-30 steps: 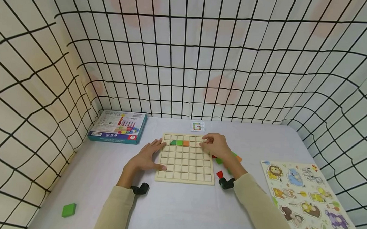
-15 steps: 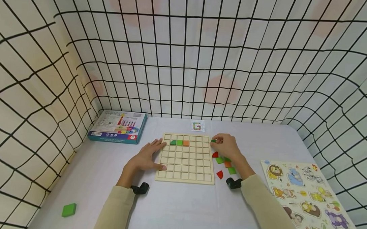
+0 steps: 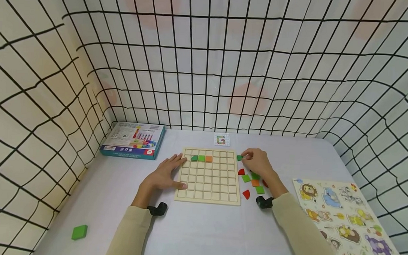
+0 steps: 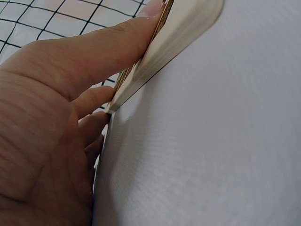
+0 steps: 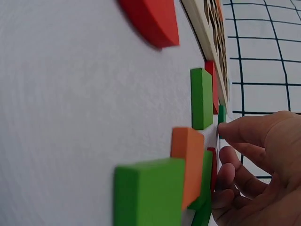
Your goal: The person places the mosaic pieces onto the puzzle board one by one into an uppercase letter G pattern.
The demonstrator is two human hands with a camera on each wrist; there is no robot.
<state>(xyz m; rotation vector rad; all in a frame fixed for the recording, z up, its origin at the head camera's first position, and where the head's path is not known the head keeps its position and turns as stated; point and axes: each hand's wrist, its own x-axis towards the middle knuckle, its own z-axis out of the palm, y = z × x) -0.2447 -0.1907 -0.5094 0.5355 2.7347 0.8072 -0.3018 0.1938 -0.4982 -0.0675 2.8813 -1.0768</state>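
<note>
Pinching a dark green piece (image 3: 240, 158) between thumb and finger, a person's right hand (image 3: 259, 162) works just off the far right corner of a pale gridded board (image 3: 209, 201); whether the piece rests on the white surface (image 3: 200, 232) or is lifted clear of it cannot be told. The left hand (image 3: 163, 175) lies spread along the board's left edge, its fingers at the far part and its thumb over the rim at the near part; the two hands are well apart, the board between them. Three pieces sit side by side in the second row from the far edge: a curved dark green piece (image 3: 194, 158), a green square (image 3: 201, 158) and an orange square (image 3: 209, 159). Loose red, green and orange pieces (image 3: 255, 183) lie right of the board, near the right wrist; a card bearing a letter G (image 3: 222, 139) lies beyond it; a printed box (image 3: 132, 140) is at far left, a green block (image 3: 79, 232) at near left, an animal picture sheet (image 3: 349, 219) at near right; black netting (image 3: 206, 72) stands behind.
</note>
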